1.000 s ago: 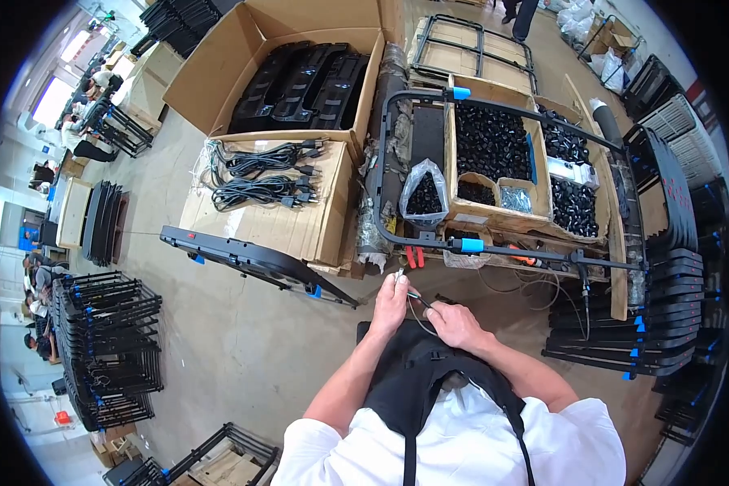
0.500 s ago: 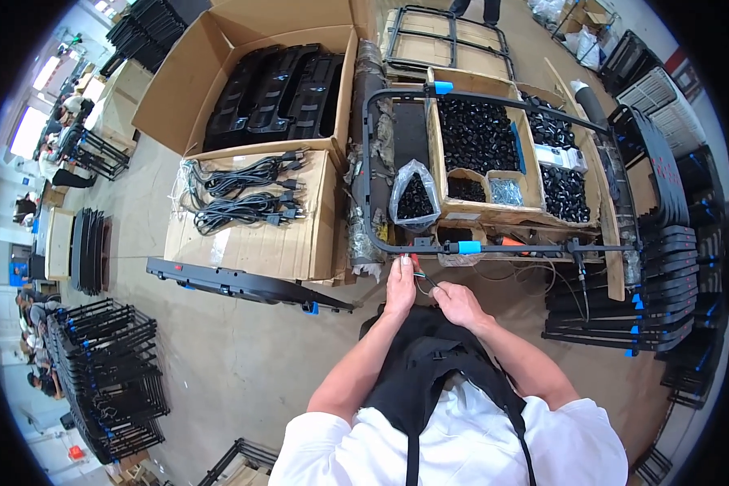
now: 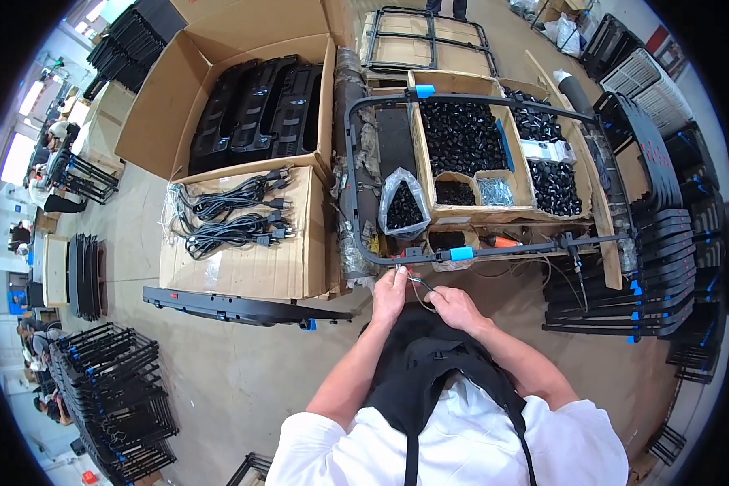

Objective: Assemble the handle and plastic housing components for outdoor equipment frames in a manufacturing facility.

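Note:
My left hand [image 3: 390, 296] is closed in a pinch just below the near rail of a black tubular frame [image 3: 510, 249]. To its right, my right hand [image 3: 455, 309] is closed on a thin dark cable [image 3: 424, 284]. Fine wires run from the cable to my left fingertips, too small to make out fully. A small red piece [image 3: 407, 253] shows at the rail above those fingertips. Blue sleeves [image 3: 462, 254] wrap parts of the frame, which rests across a bench with wooden part bins [image 3: 431, 162].
Black power cords [image 3: 235, 202] lie on a closed carton left of the bench; behind, an open carton [image 3: 150, 121] holds black panels. A plastic bag of black parts [image 3: 403, 202] sits inside the frame. An orange-handled tool [image 3: 506, 241] lies near the rail. Stacked black frames [image 3: 624, 300] stand right.
The bench and frame sit slightly further left in view. My left hand has shifted a little left and down; both hands keep their grips on the wires and cable.

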